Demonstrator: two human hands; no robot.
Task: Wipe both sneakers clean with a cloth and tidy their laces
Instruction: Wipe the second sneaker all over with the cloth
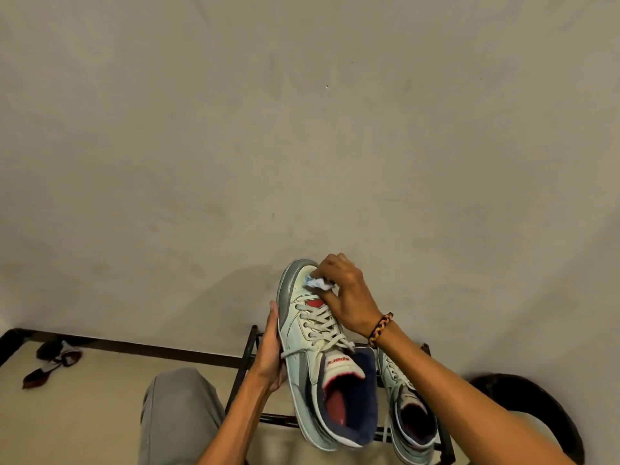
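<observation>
Head view: plain beige wall (302,129) fills the upper field beyond both hands; below it a dark skirting strip (151,347) meets a pale floor (100,397). Under the hands stands a black metal rack (250,360). Left hand (270,350) cups the side of the raised sneaker (312,347), fingers laid along its sole edge. Right hand (345,293) pinches a crumpled cloth (317,283) against the toe; a braided band (380,328) circles its wrist. Second sneaker (407,407) sits on the rack beneath the right forearm, partly hidden by it. Far left of the left hand lie dark, indistinct items (53,360) on the floor. A grey-trousered knee (177,414) and a dark round object (530,407) are cut off at the lower edge.
</observation>
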